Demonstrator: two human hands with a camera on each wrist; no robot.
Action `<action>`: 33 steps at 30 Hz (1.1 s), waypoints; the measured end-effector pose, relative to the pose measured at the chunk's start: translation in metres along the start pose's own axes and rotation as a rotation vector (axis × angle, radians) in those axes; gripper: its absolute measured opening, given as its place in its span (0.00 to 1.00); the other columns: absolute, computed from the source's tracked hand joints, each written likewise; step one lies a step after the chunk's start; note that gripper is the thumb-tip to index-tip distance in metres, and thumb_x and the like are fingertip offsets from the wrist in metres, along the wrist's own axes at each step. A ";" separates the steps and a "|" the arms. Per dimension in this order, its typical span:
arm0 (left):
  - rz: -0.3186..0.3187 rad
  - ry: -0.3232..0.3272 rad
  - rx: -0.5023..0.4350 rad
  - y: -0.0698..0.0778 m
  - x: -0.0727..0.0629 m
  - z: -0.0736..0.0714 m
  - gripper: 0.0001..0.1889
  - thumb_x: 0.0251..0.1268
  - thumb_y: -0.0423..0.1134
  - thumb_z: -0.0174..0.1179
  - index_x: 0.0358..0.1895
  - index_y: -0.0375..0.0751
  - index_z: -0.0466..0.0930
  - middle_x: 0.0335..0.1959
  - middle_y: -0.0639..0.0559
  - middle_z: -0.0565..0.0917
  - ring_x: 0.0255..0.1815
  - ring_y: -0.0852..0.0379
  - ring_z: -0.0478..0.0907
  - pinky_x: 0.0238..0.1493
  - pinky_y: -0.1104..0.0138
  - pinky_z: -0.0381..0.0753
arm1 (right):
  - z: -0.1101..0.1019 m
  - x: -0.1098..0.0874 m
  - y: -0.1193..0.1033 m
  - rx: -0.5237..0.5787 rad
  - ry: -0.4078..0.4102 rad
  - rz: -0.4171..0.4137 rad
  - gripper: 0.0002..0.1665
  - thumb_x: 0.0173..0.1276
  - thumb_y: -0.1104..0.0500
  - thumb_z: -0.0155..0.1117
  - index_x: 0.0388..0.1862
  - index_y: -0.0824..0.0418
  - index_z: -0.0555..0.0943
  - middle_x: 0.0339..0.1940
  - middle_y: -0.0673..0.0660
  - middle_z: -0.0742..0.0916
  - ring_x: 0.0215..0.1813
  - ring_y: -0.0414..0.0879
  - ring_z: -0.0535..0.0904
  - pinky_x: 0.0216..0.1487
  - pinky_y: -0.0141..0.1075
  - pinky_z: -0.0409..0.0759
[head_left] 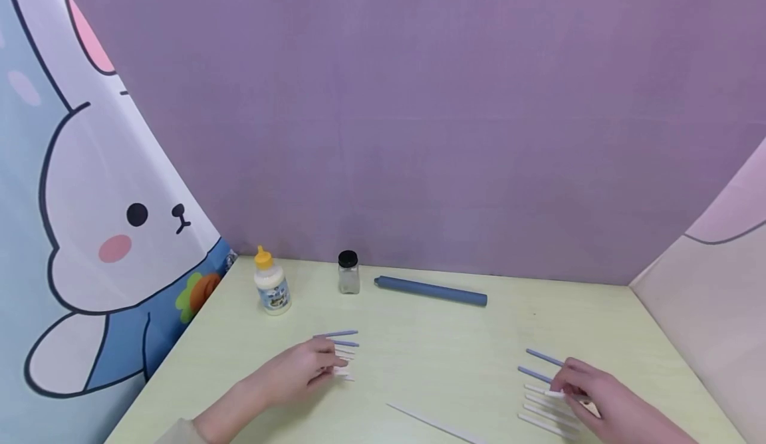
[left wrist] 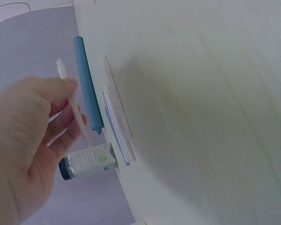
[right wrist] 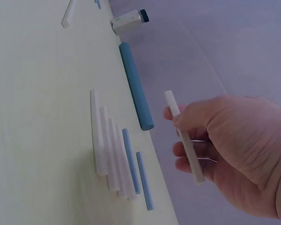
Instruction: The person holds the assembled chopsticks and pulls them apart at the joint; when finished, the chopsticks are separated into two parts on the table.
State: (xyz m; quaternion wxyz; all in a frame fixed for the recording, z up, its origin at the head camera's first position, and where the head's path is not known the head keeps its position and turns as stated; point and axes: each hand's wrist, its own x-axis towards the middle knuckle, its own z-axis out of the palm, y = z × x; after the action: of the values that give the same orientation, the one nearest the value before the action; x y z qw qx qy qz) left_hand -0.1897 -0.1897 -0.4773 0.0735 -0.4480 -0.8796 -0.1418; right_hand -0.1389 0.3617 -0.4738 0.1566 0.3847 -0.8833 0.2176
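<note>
My left hand [head_left: 302,369] pinches a short white stick [left wrist: 76,111] between thumb and fingers, raised above the table. Below it lies a row of thin sticks, with blue sticks [head_left: 338,333] at the far side and white sticks [left wrist: 117,108] nearer. On the right, my right hand [head_left: 592,396] grips another white stick [right wrist: 191,152] by thumb and fingertips. It hovers over a second row: two blue sticks [right wrist: 144,182] and several white sticks [right wrist: 99,140] lying roughly parallel. In the head view, this hand partly hides that row.
A long thin white stick [head_left: 432,422] lies at the table's front middle. Farther back are a white glue bottle [head_left: 273,290] with a yellow cap, a small clear jar [head_left: 349,278] with a black lid, and a blue cylindrical rod [head_left: 431,290]. A purple cloth [head_left: 419,131] hangs behind the table.
</note>
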 end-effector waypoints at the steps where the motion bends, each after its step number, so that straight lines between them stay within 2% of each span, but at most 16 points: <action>1: -0.009 -0.016 -0.016 0.000 0.000 0.000 0.09 0.68 0.31 0.71 0.48 0.46 0.91 0.41 0.59 0.83 0.41 0.69 0.77 0.45 0.73 0.83 | 0.001 -0.001 0.001 0.027 -0.008 -0.017 0.29 0.51 0.79 0.76 0.41 0.47 0.82 0.35 0.35 0.75 0.37 0.22 0.68 0.35 0.15 0.64; 6: -0.087 -0.081 -0.134 -0.002 0.000 0.003 0.05 0.66 0.34 0.73 0.37 0.51 0.89 0.34 0.65 0.83 0.36 0.75 0.74 0.42 0.75 0.81 | 0.006 -0.005 0.002 0.146 -0.071 -0.043 0.25 0.54 0.75 0.78 0.41 0.48 0.85 0.33 0.35 0.78 0.36 0.22 0.71 0.33 0.15 0.67; 12: -0.134 -0.124 -0.157 -0.008 -0.002 0.011 0.06 0.64 0.34 0.74 0.36 0.52 0.89 0.32 0.67 0.83 0.35 0.76 0.73 0.41 0.74 0.81 | 0.019 -0.007 0.001 0.234 -0.150 -0.059 0.19 0.59 0.73 0.77 0.40 0.51 0.87 0.32 0.37 0.82 0.35 0.22 0.73 0.31 0.17 0.70; 17: -0.181 -0.151 -0.172 -0.011 -0.001 0.014 0.06 0.65 0.34 0.73 0.38 0.53 0.91 0.34 0.67 0.85 0.36 0.77 0.74 0.43 0.72 0.82 | 0.033 -0.009 -0.001 0.286 -0.215 0.013 0.15 0.61 0.71 0.75 0.38 0.51 0.88 0.32 0.36 0.83 0.35 0.21 0.73 0.29 0.20 0.72; 22: -0.162 -0.108 -0.176 -0.015 0.002 0.014 0.06 0.64 0.33 0.74 0.39 0.50 0.93 0.34 0.64 0.86 0.36 0.75 0.77 0.43 0.72 0.83 | 0.038 -0.009 -0.003 0.268 -0.269 0.089 0.13 0.62 0.69 0.76 0.37 0.51 0.88 0.33 0.34 0.83 0.34 0.21 0.72 0.29 0.22 0.73; 25: -0.183 -0.100 -0.170 -0.016 0.005 0.016 0.05 0.65 0.33 0.74 0.39 0.50 0.93 0.34 0.63 0.86 0.36 0.74 0.77 0.43 0.72 0.84 | 0.035 -0.007 -0.005 0.267 -0.305 0.164 0.09 0.65 0.67 0.75 0.38 0.52 0.90 0.34 0.34 0.84 0.34 0.22 0.72 0.28 0.25 0.75; 28: -0.211 -0.097 -0.156 -0.018 0.009 0.018 0.05 0.65 0.33 0.73 0.39 0.49 0.93 0.35 0.63 0.86 0.36 0.73 0.77 0.43 0.71 0.84 | 0.033 -0.004 -0.006 0.247 -0.292 0.176 0.08 0.65 0.66 0.76 0.38 0.53 0.90 0.34 0.35 0.84 0.34 0.22 0.72 0.28 0.26 0.76; 33: -0.196 -0.069 -0.113 -0.019 0.015 0.022 0.04 0.64 0.33 0.74 0.38 0.48 0.93 0.34 0.61 0.87 0.37 0.70 0.78 0.44 0.69 0.85 | 0.036 0.001 -0.008 0.156 -0.182 0.078 0.13 0.59 0.69 0.79 0.36 0.52 0.89 0.31 0.35 0.81 0.33 0.21 0.68 0.27 0.20 0.70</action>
State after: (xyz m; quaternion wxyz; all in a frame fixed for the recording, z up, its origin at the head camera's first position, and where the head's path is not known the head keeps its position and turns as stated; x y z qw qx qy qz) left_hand -0.2138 -0.1824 -0.4976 0.0037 -0.3677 -0.9119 -0.1825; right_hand -0.1380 0.3378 -0.5023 0.0371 0.3793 -0.8885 0.2556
